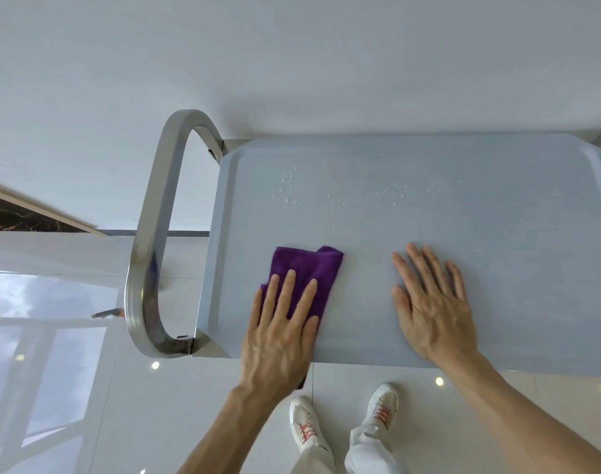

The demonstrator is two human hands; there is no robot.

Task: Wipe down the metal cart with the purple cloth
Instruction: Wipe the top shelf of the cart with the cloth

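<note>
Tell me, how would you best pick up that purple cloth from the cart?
Pinch the far folded edge of the purple cloth, coming from above: it lies flat on the cart's top shelf, its near part pinned under the left hand, so only that far end is bare.

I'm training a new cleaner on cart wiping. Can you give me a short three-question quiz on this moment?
1. True or false: the purple cloth lies under the right hand.
2. Where on the cart top do water droplets show? A) near the far edge, beyond both hands B) under the cloth only C) along the near edge
3. Fill in: the curved handle stands at the cart's ____ end, from the person's side.

Key
1. False: the left hand presses it flat; the right hand lies bare on the metal.
2. A
3. left
</note>
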